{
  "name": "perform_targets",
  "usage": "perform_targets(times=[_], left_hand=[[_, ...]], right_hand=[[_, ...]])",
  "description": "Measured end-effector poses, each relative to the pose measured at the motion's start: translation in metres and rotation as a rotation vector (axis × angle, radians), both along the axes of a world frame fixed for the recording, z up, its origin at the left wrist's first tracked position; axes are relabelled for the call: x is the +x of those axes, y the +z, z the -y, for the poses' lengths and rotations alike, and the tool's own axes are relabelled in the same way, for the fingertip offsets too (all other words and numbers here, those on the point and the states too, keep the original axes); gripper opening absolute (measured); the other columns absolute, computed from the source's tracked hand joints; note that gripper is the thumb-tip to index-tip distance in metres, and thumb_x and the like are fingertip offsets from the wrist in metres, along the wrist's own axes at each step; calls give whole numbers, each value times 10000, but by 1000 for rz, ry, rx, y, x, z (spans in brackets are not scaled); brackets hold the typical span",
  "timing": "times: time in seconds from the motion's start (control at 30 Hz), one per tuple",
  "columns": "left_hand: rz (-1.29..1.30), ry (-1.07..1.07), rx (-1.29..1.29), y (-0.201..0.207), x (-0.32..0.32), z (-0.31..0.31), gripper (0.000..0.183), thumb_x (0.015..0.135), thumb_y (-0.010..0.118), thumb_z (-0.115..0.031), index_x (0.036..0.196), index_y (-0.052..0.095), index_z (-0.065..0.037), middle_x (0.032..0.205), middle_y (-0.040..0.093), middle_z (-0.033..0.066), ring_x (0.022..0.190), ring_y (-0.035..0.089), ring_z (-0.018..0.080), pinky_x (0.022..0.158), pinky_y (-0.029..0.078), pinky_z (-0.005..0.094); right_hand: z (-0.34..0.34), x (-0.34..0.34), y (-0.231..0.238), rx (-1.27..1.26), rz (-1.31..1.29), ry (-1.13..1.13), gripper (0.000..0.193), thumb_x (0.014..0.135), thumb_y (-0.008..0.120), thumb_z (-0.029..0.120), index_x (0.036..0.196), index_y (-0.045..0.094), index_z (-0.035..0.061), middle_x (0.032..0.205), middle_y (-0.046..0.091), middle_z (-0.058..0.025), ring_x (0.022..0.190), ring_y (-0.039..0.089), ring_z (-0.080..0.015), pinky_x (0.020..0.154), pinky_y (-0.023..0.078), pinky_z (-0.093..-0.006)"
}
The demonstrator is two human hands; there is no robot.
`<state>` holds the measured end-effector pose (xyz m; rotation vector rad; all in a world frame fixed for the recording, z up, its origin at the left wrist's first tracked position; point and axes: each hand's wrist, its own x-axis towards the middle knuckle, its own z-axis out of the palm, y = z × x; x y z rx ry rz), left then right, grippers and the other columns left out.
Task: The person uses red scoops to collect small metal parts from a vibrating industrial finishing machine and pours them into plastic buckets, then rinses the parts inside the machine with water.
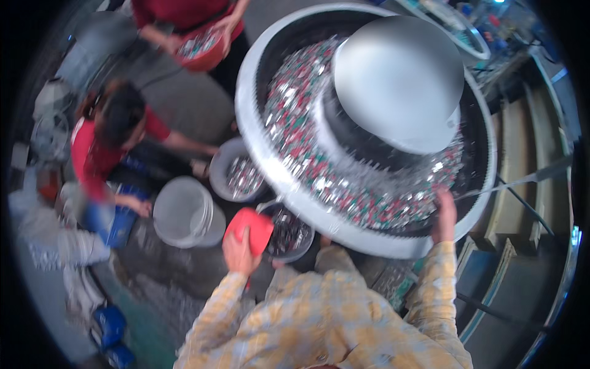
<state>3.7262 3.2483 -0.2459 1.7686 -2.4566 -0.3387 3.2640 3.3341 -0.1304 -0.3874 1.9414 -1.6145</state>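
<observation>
Left hand point(241, 253): curled firmly around a red scoop point(253, 227), with fingers laid across its outer face.
Red scoop: held out to the left of the body; seen between the white bucket point(178, 212) and the dark tub point(311, 241), overlapping the edge of the latter in this view.
Right hand point(445, 215): reaches over the near right rim of the round bowl point(261, 154); partly extended and blurred, so cannot tell how far open, or whether gripping any of the small pieces point(295, 138).
Round bowl: large, broad and pale at the rim, dark along the inner wall; stands in front of the body.
Small pieces: silver, red and green; heaped in a curved band around the pale central dome point(393, 86), thickest on the left and near sides.
Dark tub: set below the near left rim; filled with dark, shiny bits.
Grey tub point(217, 175): just beside the round bowl; partly filled with silvery and reddish pieces.
White bucket: upright, left of the red scoop.
Seated co-worker point(92, 154): dressed in red; stretches an arm point(184, 142) toward the grey tub.
Standing co-worker point(178, 9): holds a red basin point(206, 56) of similar pieces.
</observation>
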Motion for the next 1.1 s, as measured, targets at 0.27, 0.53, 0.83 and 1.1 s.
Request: perform_targets(times=[0.27,0.53,0.83,1.1], left_hand=[[-132,197,55,71,-18,12,924,455,739,-139,1278,317,-139,1139,351,231,1058,378,400,917,337,428],[-1023,169,233,157,-37,47,718,586,645,-85,1244,360,-45,1166,441,165,1069,460,298,948,346,366],[-1137,155,307,263,-52,56,810,592,634,-155,1296,249,-48,1262,352,153,1163,385,264,970,322,364],[-1081,-31,302,252,-95,117,855,610,651,-163,1320,189,-52,1250,364,139,1163,386,232,964,324,345]], right_hand=[[37,5,28,503,-834,580,533,721,582,395,1120,526,47,997,566,-186,916,556,-319,796,437,-384],[87,163,206,-167,-1685,1144,282,710,549,229,941,593,73,862,563,-122,878,536,-279,760,398,-480],[85,160,234,-76,-1923,791,251,706,539,201,906,590,58,849,562,-139,838,547,-290,691,445,-452],[98,77,185,342,-1169,1317,208,702,554,195,856,519,60,795,557,-137,710,585,-305,571,472,-397]])
